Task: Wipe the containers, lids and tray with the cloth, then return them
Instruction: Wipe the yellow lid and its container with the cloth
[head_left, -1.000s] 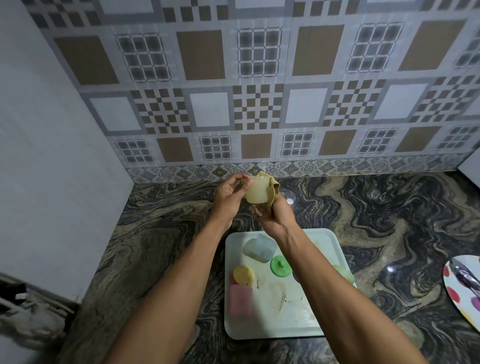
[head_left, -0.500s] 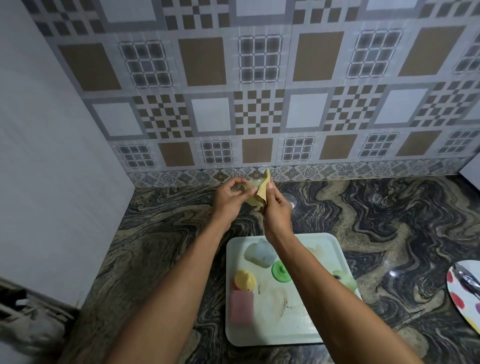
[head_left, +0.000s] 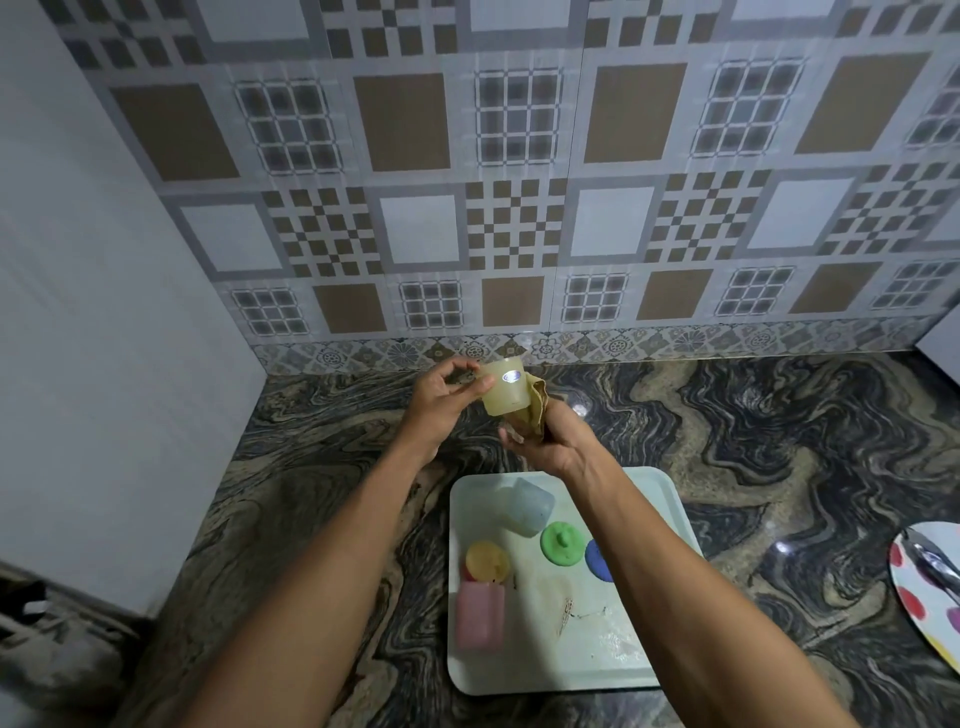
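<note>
My left hand (head_left: 441, 395) holds a small pale yellow container (head_left: 506, 387) by its rim, up above the counter near the back wall. My right hand (head_left: 550, 436) grips a tan cloth (head_left: 535, 410) pressed against the container's lower right side. Below them the pale tray (head_left: 649, 499) lies on the counter. On it are a clear bluish container (head_left: 527, 505) on its side, a pink container (head_left: 480, 616), a yellow lid (head_left: 487, 560), a green lid (head_left: 563, 541) and a blue lid (head_left: 597, 561) partly hidden by my right forearm.
The dark marbled counter (head_left: 753, 441) runs to the tiled back wall (head_left: 519, 208). A white side panel (head_left: 104, 364) stands at the left. A polka-dot plate (head_left: 930, 587) with metal cutlery sits at the right edge.
The container has turned in my hands, so its side with an oval label now shows. The cloth has moved from covering it to its lower right side. My right hand has dropped slightly.
</note>
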